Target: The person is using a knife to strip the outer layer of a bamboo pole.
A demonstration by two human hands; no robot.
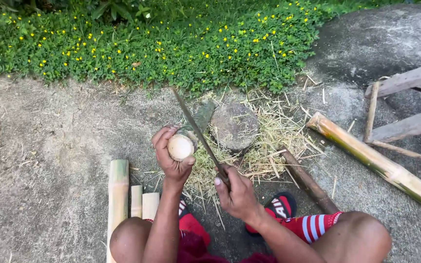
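fingers of the left hand [171,153] wrap a round, pale-ended green bamboo section [187,138]. right hand [237,192] grips a long thin knife [198,131] laid across it, beside a rough round wooden block [235,125] on dry straw [274,141].

Bare grey ground [49,146] in daylight, edged by green yellow-flowered groundcover [147,39], with a large rock [381,39] at right.
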